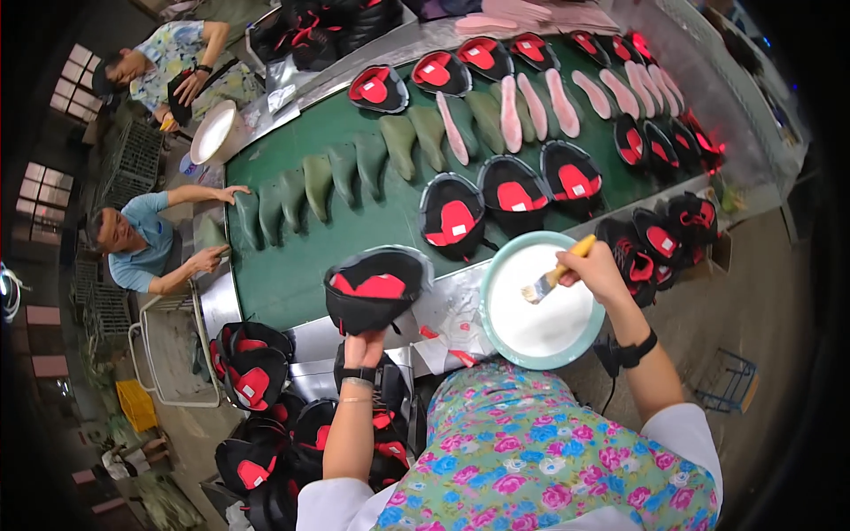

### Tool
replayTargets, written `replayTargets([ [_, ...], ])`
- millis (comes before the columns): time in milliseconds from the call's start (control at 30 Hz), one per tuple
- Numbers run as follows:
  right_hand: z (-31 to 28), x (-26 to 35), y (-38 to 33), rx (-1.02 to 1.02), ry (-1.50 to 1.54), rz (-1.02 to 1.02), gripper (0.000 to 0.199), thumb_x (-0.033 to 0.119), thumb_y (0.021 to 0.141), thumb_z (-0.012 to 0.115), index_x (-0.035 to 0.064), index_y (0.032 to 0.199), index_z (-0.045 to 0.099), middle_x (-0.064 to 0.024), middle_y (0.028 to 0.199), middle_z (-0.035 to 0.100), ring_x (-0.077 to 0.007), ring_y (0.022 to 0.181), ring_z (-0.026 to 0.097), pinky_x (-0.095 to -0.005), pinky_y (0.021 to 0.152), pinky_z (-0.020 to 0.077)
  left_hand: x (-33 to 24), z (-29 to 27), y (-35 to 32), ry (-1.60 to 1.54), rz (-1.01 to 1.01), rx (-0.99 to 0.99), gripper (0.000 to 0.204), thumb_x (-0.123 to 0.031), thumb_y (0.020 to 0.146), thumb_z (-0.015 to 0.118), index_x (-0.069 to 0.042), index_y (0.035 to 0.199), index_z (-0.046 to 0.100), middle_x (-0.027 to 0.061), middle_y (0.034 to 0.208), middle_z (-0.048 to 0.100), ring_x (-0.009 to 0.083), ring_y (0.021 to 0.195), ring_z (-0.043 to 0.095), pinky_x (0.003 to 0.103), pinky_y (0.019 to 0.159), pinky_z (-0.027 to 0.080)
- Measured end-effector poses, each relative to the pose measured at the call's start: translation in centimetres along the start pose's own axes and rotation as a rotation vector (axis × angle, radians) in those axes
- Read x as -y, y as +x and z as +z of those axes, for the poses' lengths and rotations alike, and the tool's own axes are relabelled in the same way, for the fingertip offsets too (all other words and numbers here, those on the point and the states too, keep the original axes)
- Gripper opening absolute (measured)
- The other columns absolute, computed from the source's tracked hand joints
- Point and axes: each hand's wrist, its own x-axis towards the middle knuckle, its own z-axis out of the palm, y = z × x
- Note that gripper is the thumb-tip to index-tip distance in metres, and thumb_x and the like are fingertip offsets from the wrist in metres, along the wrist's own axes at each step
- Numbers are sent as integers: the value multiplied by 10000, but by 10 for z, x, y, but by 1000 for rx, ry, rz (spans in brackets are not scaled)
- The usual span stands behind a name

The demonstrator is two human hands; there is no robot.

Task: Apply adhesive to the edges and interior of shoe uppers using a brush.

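Note:
My left hand (pixel 364 347) grips a black shoe upper (pixel 350 306) from below, over the near edge of the table. Its open underside faces up, with red lining inside. My right hand (pixel 597 269) is closed round the yellow handle of a paintbrush (pixel 561 268). The bristles hang over white liquid (pixel 538 315) in a pale green basin (pixel 492 334); I cannot tell whether they touch it. Just beyond the basin, several similar black and red uppers (pixel 452 215) lie on the green work surface (pixel 279 305).
Green foot-shaped forms (pixel 317 186) and pink insoles (pixel 511 115) line the surface. Piled uppers flank me at left (pixel 252 376) and right (pixel 662 239). Two co-workers are at the left; one person's hand (pixel 232 193) touches the table edge. A white basin (pixel 215 134) stands far left.

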Motion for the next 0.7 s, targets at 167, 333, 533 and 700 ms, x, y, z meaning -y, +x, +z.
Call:
replayTargets([
  [167,22,-14,-7,18,-32,8,186,100,818,663,-77,793,614,-119,665,635,-136,495,601,-226,464,493,36,-68,137,-343,155,48,340,-157,894,579,-59,1217,533,102,1206,574,245,1068,545,411,965,436],
  [333,49,-15,-10,-17,-156,145,177,110,813,655,-66,804,635,-108,659,642,-133,525,607,-234,510,484,88,-63,207,-762,3,205,355,-53,879,558,-32,1230,510,130,1195,567,263,1108,530,450,1016,415],
  [533,78,-12,6,127,-98,71,176,119,835,644,-53,805,632,-93,709,639,-128,580,613,-231,537,476,42,-65,81,-326,-364,-194,443,65,882,460,11,1316,390,220,1313,450,320,1210,467,442,1001,438],
  [700,106,-7,9,173,-150,-253,240,177,940,539,-6,791,585,-58,763,614,-119,724,572,-251,706,454,-70,-161,-48,1207,-8,-571,597,-303,798,686,55,1232,487,178,1165,585,276,1033,588,374,869,477],
])
